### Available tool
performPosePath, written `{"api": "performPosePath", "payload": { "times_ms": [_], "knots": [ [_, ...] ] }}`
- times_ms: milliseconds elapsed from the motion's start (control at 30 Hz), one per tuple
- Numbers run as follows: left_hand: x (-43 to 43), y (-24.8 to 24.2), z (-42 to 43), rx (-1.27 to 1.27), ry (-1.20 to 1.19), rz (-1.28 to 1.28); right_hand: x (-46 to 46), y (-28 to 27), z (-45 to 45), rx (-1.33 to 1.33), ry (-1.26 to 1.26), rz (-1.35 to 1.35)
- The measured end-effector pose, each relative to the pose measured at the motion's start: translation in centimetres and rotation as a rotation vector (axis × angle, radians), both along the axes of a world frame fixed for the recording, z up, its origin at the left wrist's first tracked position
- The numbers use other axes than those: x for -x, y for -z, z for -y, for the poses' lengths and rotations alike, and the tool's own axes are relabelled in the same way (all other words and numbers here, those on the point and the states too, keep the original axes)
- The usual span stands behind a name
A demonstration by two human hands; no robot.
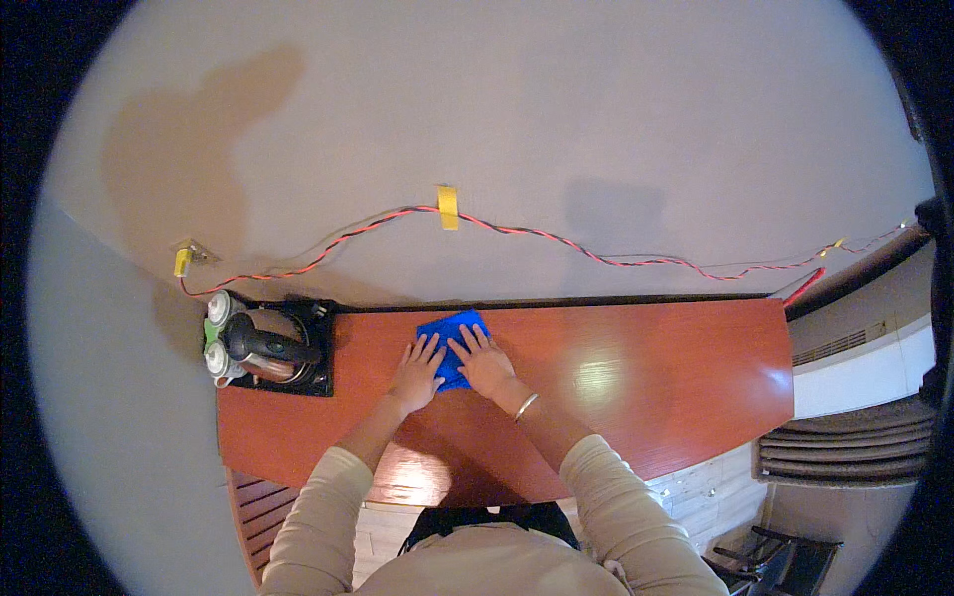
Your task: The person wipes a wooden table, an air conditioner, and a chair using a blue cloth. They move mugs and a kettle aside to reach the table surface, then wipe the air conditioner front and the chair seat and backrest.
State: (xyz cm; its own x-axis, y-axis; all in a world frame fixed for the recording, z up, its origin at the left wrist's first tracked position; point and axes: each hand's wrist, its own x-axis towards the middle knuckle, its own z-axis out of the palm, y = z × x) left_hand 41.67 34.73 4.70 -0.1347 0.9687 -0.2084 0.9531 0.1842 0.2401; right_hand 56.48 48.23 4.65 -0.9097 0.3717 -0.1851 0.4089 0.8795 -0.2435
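Note:
A folded blue cloth (453,366) lies flat on the reddish-brown wooden tabletop (671,387), close to its wall-side edge. My left hand (420,378) rests on the cloth's left side, palm down with the fingers spread. On its right side lies my right hand (486,366), also palm down, fingers apart. Both hands press on the cloth from above and neither grips it. A light bangle (526,407) circles my right wrist.
A black tray (322,380) at the table's left end holds an electric kettle (272,346) and lidded white cups (218,359). Along the wall, a twisted red-and-black wire (536,232) hangs under yellow tape (447,207). Folding chairs (790,559) stand at lower right.

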Motion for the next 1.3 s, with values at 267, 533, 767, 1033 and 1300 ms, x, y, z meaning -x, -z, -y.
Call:
{"api": "performPosePath", "payload": {
  "times_ms": [267, 533, 767, 1033, 1300],
  "knots": [
    [-5.4, -0.5, -6.8, 0.095, 0.158, 0.01, -7.0, -0.5, -3.6, 0.031, 0.187, 0.063],
    [-11.3, -0.1, 3.1, 0.0, 0.256, 0.068, -13.9, -0.7, 5.5, -0.05, 0.07, 0.106],
    [-8.1, -1.5, 8.9, 0.028, 0.104, 0.097, -9.9, -0.3, 8.2, 0.024, -0.072, -0.096],
    [-5.7, -0.2, 0.7, 0.004, 0.129, 0.067, -8.0, -0.1, 2.3, 0.022, 0.094, -0.005],
    [-13.2, 0.4, 1.2, -0.022, 0.325, 0.055, -16.7, 0.3, 5.7, -0.055, 0.239, 0.121]
  ]
}}
